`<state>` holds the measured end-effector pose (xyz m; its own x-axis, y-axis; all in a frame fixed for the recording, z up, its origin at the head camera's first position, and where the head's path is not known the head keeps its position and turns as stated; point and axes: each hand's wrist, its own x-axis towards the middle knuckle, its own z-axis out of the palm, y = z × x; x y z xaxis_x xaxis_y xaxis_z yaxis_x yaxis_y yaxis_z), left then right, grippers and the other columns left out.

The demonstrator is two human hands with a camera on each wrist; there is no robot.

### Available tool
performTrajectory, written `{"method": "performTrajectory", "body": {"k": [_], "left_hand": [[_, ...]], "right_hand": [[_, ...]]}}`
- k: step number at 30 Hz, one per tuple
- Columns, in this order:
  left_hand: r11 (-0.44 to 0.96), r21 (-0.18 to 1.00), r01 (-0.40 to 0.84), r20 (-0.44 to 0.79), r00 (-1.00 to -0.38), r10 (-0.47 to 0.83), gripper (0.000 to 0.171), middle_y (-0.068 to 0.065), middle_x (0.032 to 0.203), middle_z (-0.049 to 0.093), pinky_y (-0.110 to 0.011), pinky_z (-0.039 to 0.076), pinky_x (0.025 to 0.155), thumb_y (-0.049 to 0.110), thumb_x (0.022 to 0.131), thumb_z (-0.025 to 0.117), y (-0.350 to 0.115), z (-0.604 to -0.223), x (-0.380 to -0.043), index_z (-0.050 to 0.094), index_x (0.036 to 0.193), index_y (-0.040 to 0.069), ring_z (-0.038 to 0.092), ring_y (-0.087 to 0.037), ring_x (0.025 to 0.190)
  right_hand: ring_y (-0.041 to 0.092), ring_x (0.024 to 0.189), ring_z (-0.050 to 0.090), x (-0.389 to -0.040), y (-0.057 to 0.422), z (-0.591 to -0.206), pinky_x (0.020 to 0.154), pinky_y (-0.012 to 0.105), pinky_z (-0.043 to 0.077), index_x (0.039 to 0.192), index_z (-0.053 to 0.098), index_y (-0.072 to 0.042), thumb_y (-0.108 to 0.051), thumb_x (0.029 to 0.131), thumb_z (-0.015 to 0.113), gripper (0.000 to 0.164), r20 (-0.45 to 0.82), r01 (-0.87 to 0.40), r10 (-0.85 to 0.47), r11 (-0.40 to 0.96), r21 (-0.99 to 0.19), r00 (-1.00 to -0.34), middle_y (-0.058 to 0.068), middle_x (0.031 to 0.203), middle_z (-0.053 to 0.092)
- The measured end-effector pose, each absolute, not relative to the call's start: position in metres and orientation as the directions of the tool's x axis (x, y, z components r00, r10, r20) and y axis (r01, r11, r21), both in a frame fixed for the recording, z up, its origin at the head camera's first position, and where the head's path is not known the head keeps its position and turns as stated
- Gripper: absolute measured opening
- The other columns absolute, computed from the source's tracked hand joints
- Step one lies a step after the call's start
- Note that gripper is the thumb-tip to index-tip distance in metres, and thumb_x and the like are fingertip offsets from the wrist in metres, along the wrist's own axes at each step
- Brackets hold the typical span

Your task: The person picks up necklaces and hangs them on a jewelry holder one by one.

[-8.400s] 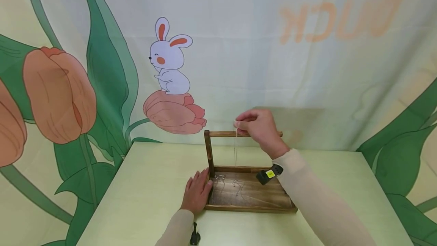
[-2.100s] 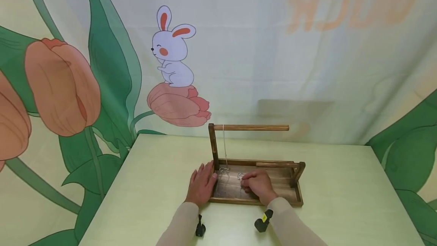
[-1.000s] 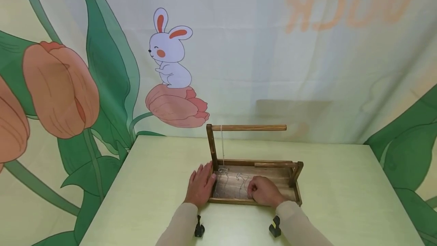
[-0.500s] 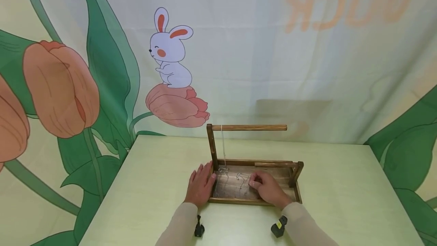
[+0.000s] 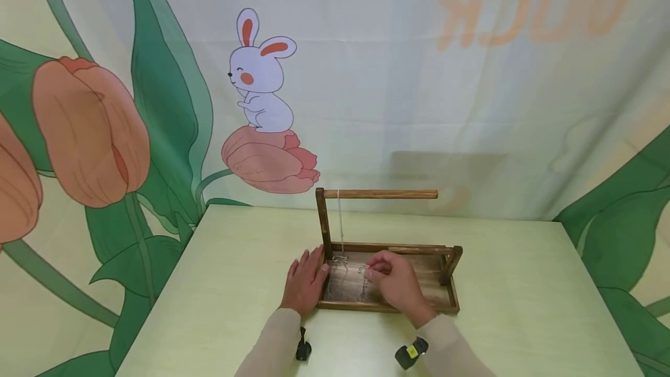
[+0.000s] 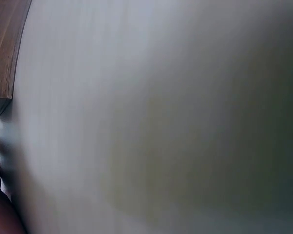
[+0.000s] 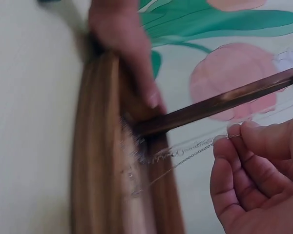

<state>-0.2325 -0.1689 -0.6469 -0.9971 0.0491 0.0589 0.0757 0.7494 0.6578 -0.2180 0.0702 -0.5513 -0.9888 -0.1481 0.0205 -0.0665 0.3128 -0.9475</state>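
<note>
My right hand (image 5: 400, 284) pinches a thin silver necklace chain (image 7: 191, 157) between thumb and fingertips, just above the wooden jewelry stand's tray (image 5: 387, 308). The chain's lower part trails down into the tray in the right wrist view. My left hand (image 5: 305, 284) rests with extended fingers against the tray's left end. Another necklace (image 5: 341, 220) hangs from the stand's upper bar (image 5: 387, 194), close to the left post (image 5: 323, 220). More fine chain (image 5: 340, 272) lies on the tray floor at the left; its separate strands are hard to tell apart.
A short post (image 5: 452, 265) with a lower bar (image 5: 419, 249) stands at the tray's right end. The pale green table (image 5: 235, 260) extends around the stand. Behind it hangs a printed cloth backdrop (image 5: 366, 103).
Earlier my right hand held a pale strand above the upper bar; a necklace now hangs there at the left. The right hand went down to the tray and now lifts a chain. Left hand stays.
</note>
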Motion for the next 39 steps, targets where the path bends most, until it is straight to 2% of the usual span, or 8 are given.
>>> {"method": "performTrajectory", "body": {"k": [4,8,14,21,26,31,39], "left_hand": [[0.744,0.664,0.076,0.056,-0.997,0.052,0.057,-0.007,0.169,0.039,-0.057,0.010,0.133,0.041,0.112,0.040,-0.169,-0.645,-0.232,0.031,0.165,0.021,0.023,-0.034,0.162],[0.744,0.663,0.076,0.056,-0.997,0.052,0.057,-0.007,0.169,0.039,-0.057,0.010,0.132,0.040,0.112,0.040,-0.169,-0.646,-0.231,0.031,0.165,0.021,0.023,-0.034,0.162],[0.748,0.658,0.081,0.055,-0.997,0.059,0.057,-0.006,0.169,0.039,-0.057,0.010,0.133,0.041,0.112,0.040,-0.169,-0.646,-0.232,0.031,0.165,0.021,0.023,-0.034,0.162],[0.745,0.662,0.082,0.060,-0.997,0.055,0.058,-0.004,0.169,0.039,-0.056,0.010,0.133,0.041,0.112,0.041,-0.169,-0.644,-0.231,0.032,0.165,0.021,0.024,-0.033,0.162],[0.751,0.655,0.082,0.065,-0.997,0.052,0.057,-0.005,0.169,0.040,-0.057,0.011,0.133,0.040,0.112,0.041,-0.169,-0.645,-0.232,0.033,0.165,0.020,0.024,-0.034,0.162],[0.757,0.649,0.075,0.062,-0.997,0.045,0.057,-0.006,0.168,0.040,-0.057,0.011,0.132,0.040,0.112,0.042,-0.169,-0.647,-0.233,0.033,0.165,0.021,0.024,-0.034,0.162],[0.752,0.655,0.073,0.061,-0.997,0.045,0.057,-0.007,0.168,0.040,-0.057,0.011,0.133,0.039,0.112,0.042,-0.168,-0.646,-0.233,0.033,0.165,0.021,0.025,-0.034,0.162]], "right_hand": [[0.018,0.082,0.072,-0.217,0.068,-0.534,0.068,0.027,0.057,0.096,0.076,-0.004,-0.005,0.093,0.076,0.003,0.007,-0.049,-0.154,0.271,-0.961,-0.988,0.006,0.089,0.077],[0.020,0.083,0.072,-0.221,0.068,-0.514,0.070,0.031,0.058,0.094,0.077,-0.002,-0.008,0.093,0.078,0.006,-0.005,-0.040,-0.174,0.253,-0.967,-0.985,0.006,0.089,0.077],[0.016,0.082,0.073,-0.229,0.069,-0.487,0.072,0.028,0.058,0.095,0.078,-0.003,-0.005,0.093,0.076,0.003,0.004,-0.047,-0.208,0.200,-0.979,-0.978,0.015,0.095,0.078],[0.025,0.085,0.076,-0.235,0.071,-0.465,0.078,0.029,0.065,0.101,0.076,0.001,0.000,0.094,0.074,0.007,-0.011,-0.015,-0.241,0.108,-0.994,-0.970,0.019,0.097,0.077],[0.020,0.083,0.076,-0.241,0.074,-0.461,0.076,0.028,0.064,0.105,0.076,0.002,-0.002,0.093,0.075,0.012,-0.017,-0.014,-0.271,0.114,-0.993,-0.962,0.024,0.100,0.077],[0.019,0.085,0.074,-0.246,0.077,-0.460,0.080,0.032,0.064,0.107,0.077,-0.002,-0.004,0.093,0.077,0.015,-0.072,0.040,-0.309,0.108,-0.993,-0.948,0.016,0.102,0.078],[0.013,0.086,0.073,-0.247,0.082,-0.457,0.078,0.025,0.061,0.110,0.078,-0.006,0.009,0.093,0.065,0.026,-0.161,0.231,-0.458,-0.099,-0.968,-0.874,0.003,0.100,0.080]]}}
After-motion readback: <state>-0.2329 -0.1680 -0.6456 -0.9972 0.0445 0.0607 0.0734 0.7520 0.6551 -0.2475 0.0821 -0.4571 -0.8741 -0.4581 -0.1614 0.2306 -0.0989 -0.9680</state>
